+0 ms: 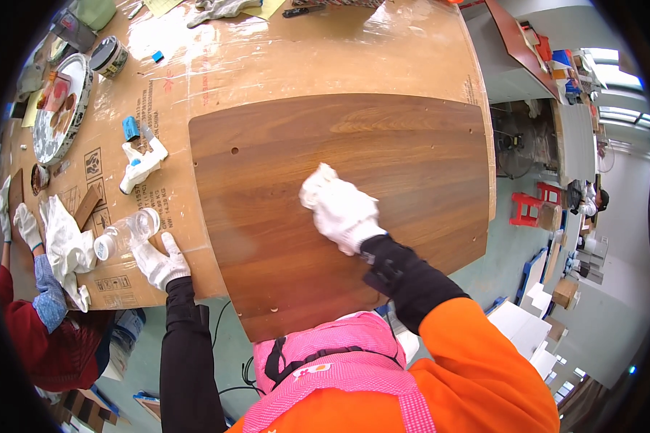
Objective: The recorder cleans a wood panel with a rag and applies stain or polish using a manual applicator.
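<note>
Cardboard-covered bench: your right hand (343,213) clutches a white rag (316,186) mid-panel on the wooden board (289,209); your left hand (159,263) rests flat beside an overturned bottle (126,232), which could roll if nudged.

The near edge of the wooden panel (339,195) was hidden behind the person's pink apron (332,361). Under the right hand (343,213), the white cloth (318,184) mostly lay covered, and the panel's surface there could not be seen. Left of the panel, another person's gloved hand (27,225) was cut off by the picture's rim. Far right of the panel, a seated figure (592,200) was too small to make out.
</note>
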The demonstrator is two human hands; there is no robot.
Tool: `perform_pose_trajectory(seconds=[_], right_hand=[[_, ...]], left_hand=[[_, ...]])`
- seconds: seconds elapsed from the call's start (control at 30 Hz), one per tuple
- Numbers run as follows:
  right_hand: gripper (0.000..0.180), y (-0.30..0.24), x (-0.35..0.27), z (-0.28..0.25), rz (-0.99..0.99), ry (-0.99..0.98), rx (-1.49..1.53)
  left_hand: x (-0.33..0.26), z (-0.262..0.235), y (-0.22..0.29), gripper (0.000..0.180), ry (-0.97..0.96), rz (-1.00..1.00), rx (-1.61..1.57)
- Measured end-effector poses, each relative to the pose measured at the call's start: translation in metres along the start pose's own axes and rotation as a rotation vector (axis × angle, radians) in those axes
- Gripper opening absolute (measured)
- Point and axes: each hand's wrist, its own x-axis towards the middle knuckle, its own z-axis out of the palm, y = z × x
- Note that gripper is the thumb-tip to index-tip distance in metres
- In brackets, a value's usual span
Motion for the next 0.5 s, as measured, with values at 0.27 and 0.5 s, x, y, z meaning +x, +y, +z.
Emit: perform_pose_trajectory(seconds=[0.27,0.5], right_hand=[[0.023,0.135,0.049,-0.058,0.119,0.542,-0.595],[0.039,-0.054,0.031,0.023,-0.245,0.476,-0.177]], left_hand=[[-0.003,0.000,0.000,0.076,0.008,-0.031,0.008],[-0.001,0.000,0.002,0.077,0.001,-0.018,0.021]])
